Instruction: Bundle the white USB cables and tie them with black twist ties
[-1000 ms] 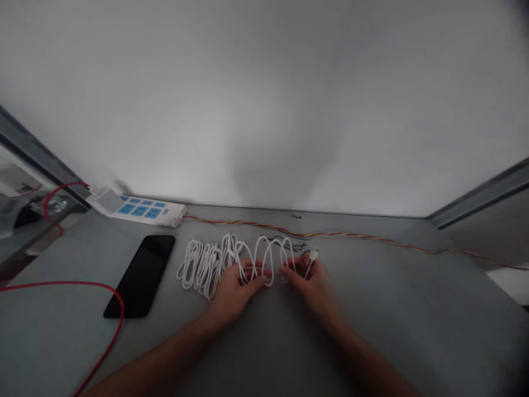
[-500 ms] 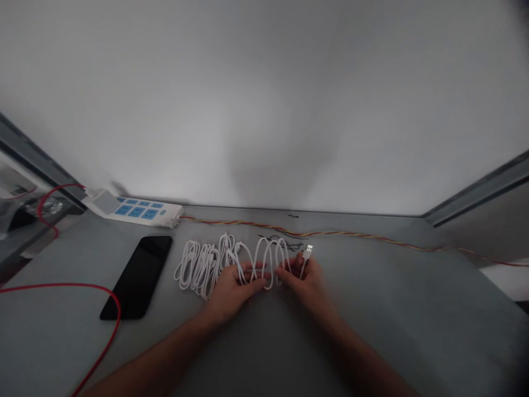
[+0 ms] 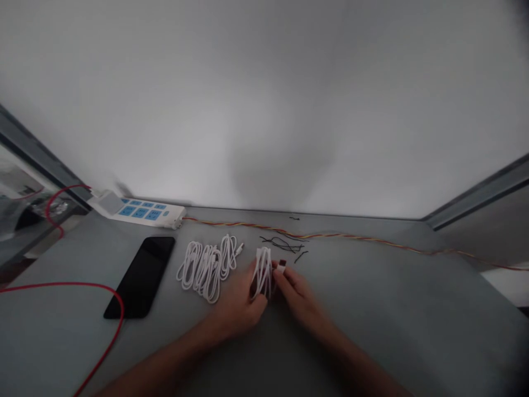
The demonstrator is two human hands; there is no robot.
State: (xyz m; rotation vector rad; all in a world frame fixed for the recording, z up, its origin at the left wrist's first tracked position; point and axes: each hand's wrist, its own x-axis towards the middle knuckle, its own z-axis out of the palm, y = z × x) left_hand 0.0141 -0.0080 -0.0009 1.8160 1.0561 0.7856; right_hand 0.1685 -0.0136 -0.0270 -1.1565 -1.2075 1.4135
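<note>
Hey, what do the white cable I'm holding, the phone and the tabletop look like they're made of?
White cable: probably soft plastic or rubber sheathing, matte, since it bends into tight loops between the left hand and right hand. Phone: glossy black face, likely glass. Table: smooth matte grey, perhaps laminate or painted metal; hard to tell.

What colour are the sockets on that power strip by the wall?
Blue, set in a white power strip; the head view shows it at the table's far left.

Dim, soft focus — fisheye bending, dark vignetted corners
</note>
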